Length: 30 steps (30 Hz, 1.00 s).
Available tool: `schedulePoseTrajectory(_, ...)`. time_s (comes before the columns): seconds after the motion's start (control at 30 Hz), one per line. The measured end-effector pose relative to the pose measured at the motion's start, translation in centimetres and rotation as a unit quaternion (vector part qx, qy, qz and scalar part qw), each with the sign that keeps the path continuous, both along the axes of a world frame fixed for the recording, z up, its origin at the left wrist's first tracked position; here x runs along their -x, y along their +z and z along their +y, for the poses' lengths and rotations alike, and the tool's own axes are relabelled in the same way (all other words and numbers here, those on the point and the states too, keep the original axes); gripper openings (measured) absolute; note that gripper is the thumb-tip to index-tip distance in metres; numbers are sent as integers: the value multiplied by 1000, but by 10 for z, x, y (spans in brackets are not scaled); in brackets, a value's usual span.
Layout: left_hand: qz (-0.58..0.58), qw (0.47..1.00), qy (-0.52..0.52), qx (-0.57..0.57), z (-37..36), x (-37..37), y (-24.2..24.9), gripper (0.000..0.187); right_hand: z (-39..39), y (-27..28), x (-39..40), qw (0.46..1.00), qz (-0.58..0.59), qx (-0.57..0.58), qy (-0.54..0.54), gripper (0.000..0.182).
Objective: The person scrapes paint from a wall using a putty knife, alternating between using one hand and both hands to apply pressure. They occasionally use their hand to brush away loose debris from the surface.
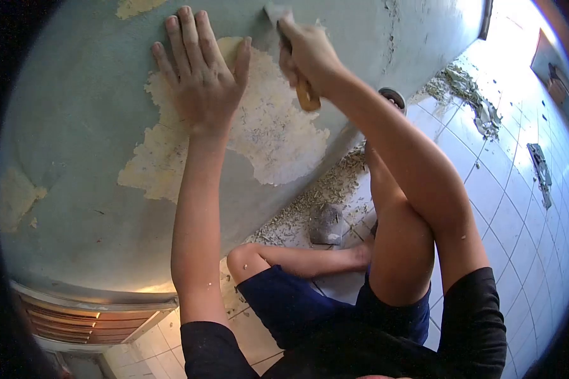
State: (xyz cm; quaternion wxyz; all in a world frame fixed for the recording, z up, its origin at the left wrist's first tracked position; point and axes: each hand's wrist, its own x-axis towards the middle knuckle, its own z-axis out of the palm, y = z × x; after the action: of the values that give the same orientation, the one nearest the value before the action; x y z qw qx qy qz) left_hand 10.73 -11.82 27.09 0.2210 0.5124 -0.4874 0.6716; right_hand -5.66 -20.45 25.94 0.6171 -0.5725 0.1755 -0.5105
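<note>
My left hand [203, 88] lies flat with spread fingers on the grey-green wall [95, 101], partly over a pale patch [272, 126] where the paint is gone. To its right, my right hand [310, 54] is wrapped round a scraper [308, 96]. The scraper's yellow-brown handle end sticks out below the fist, and its metal blade meets the wall above, at the edge of remaining paint. The blade is slightly blurred.
Paint flakes [297, 208] lie along the wall's foot, with a grey block-like object [326, 224] among them. More debris [474, 95] is on the white tiled floor [499, 170]. A round object [392, 99] stands near my right forearm. Wooden louvres [85, 319] are at lower left.
</note>
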Motion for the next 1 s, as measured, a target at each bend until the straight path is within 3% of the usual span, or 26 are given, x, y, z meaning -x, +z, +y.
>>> schedulePoseTrajectory(0.13, 6, 1000, -7, -3, -1, 4, 0, 77, -6, 5, 3, 999, 23, -29, 16, 50)
schedulePoseTrajectory(0.2, 10, 1000, 9, -11, 4, 6, 1, 76, -21, 9, -5, 998, -54, -38, 6, 51)
schedulePoseTrajectory(0.33, 18, 1000, 21, 1, 2, 6, 3, 76, -9, -25, 3, 997, 49, -54, -19, 54)
schedulePoseTrajectory(0.4, 35, 998, 50, -13, 6, 11, 1, 71, -46, -20, 18, 981, -14, -193, -32, 54)
schedulePoseTrajectory(0.43, 36, 998, 50, -19, 8, 11, -3, 71, -83, -37, 20, 974, -119, -194, -10, 52)
schedulePoseTrajectory(0.57, 26, 998, 60, -3, 6, 7, 2, 71, -32, -68, 30, 987, 47, -155, -9, 55)
schedulePoseTrajectory(0.77, 20, 999, 48, -6, 4, 7, 1, 72, -27, -57, 28, 981, -29, -187, 40, 45)
schedulePoseTrajectory(1.0, 8, 1000, -1, 3, 0, 4, 0, 77, -29, -58, 33, 988, 0, -154, 25, 42)
